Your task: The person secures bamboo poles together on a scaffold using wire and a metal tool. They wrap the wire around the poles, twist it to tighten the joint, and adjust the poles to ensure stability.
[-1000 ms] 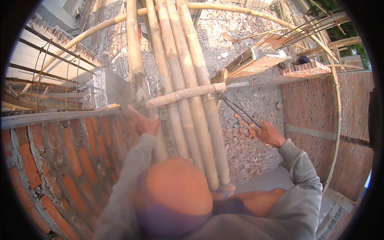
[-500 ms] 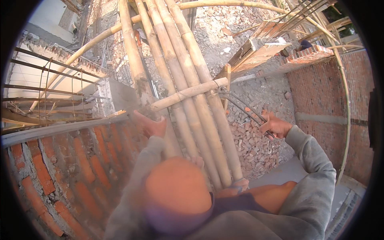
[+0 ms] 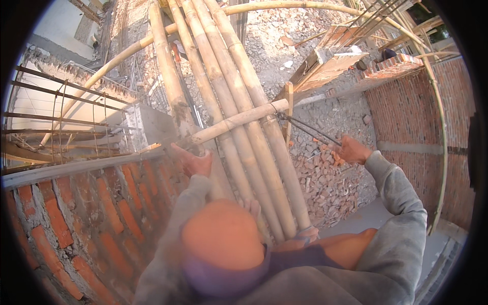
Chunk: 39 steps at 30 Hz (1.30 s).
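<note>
My right hand (image 3: 352, 150) is closed around the end of a dark cord (image 3: 312, 131). The cord runs straight and taut to the right end of a short bamboo crosspiece (image 3: 239, 120), beside an upright wooden stick (image 3: 288, 112). This crosspiece lies over several long bamboo poles (image 3: 231, 96). My left hand (image 3: 193, 161) is just below the crosspiece's left end, over the leftmost pole, with thumb and fingers apart; whether it presses on the bamboo is hard to tell. My bare knees (image 3: 221, 229) rest at the near end of the poles.
A brick wall (image 3: 109, 208) rises close on my left, with rusty rebar (image 3: 61, 119) beyond it. Broken brick rubble (image 3: 328, 188) lies far below on the right, before another brick wall (image 3: 417, 117). A curved bamboo pole (image 3: 284, 5) crosses the far side.
My right hand has closed more fully and moved slightly up. The cord, bowed in loose strands before, is now pulled straight. My left hand has stayed nearly in place.
</note>
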{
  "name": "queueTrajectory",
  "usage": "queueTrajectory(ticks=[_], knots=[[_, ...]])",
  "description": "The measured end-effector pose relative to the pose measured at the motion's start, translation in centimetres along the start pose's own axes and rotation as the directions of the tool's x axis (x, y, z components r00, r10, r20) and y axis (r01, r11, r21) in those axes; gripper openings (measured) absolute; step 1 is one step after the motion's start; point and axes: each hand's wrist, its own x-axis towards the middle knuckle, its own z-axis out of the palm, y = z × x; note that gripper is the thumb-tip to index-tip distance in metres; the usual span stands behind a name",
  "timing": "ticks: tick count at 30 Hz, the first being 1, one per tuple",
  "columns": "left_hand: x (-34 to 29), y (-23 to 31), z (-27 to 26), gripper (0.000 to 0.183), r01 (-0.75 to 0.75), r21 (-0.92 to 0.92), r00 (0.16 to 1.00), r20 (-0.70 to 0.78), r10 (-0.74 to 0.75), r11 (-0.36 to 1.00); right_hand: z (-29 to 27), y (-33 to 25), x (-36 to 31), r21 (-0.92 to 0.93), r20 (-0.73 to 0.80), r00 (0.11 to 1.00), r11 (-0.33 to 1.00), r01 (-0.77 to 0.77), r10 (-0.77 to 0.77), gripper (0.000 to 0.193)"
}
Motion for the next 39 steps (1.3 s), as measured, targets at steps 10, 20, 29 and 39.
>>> queueTrajectory(ticks=[10, 20, 29, 39], knots=[[0.0, -0.3, 0.6, 0.131, -0.049, -0.013, 0.998, -0.043, 0.049, 0.999, -0.1, -0.4, -1.0, -0.236, -0.368, 0.73, 0.817, 0.526, -0.576, 0.037], [0.5, -1.0, 0.9, 0.132, -0.025, -0.012, 1.0, -0.019, 0.025, 1.0, 1.1, -2.8, -3.5, 0.76, 0.523, 0.848, 0.497, -0.418, -0.087, 0.024], [0.6, -1.1, 1.3, 0.13, -0.073, 0.022, 0.993, -0.091, 0.074, 0.997, 1.0, -3.3, -2.7, 0.182, 0.017, 1.0, 0.983, 0.004, -0.007, 0.048], [0.3, -1.0, 1.4, 0.133, -0.024, -0.033, 1.0, -0.008, 0.024, 0.999, 0.1, -4.3, -5.4, 0.79, 0.366, 0.92, 0.569, -0.227, -0.14, 0.035]])
